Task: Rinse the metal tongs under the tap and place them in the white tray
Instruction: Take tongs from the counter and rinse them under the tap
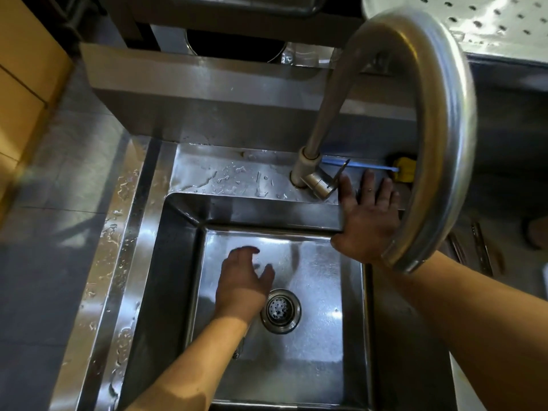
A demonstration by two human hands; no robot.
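Left hand (241, 287) open, tap (444, 114) overlapping right hand (367, 221)

Person's left hand (243, 280) and right hand (367, 221): both uncovered, forearms bare as far as they show. One small thin ring (369, 189) on a right-hand finger (material too small to tell). Right wrist partly hidden.

Wet stainless steel counter (124, 232) glinting with droplets, steel backsplash (207, 108) rising behind, grey tiled floor (44, 203) down the left, tan panels (20, 84) at the edge.
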